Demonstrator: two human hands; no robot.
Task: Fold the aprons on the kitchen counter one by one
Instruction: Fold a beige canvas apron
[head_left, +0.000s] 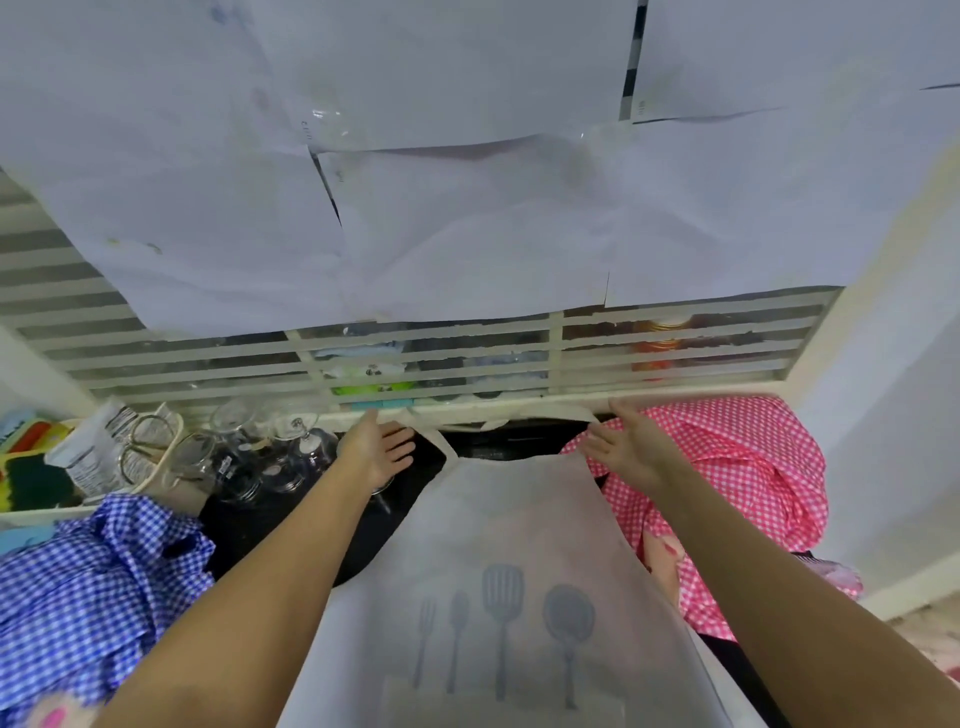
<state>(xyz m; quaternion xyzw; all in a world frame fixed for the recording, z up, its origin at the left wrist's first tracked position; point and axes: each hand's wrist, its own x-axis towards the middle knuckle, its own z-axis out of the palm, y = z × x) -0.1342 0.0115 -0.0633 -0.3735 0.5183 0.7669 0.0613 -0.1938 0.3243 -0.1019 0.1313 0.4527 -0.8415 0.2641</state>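
A crumpled blue gingham apron (88, 587) lies at the left of the dark counter (249, 535), beside a cluster of clear glasses (280, 452). The left hand (376, 449) reaches forward, fingers straight and holding nothing, apparently at the neck strap of a white apron (498, 545) printed with utensils and spread flat at centre. The right hand (628, 447), fingers likewise spread, rests at the bib's upper corner. A pink gingham apron (737, 483) is heaped at right.

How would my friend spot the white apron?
On the dark counter, in the middle, lies the white apron. A blue checked apron is left of it, a pink checked apron right. Only it is plain with grey printed utensils.
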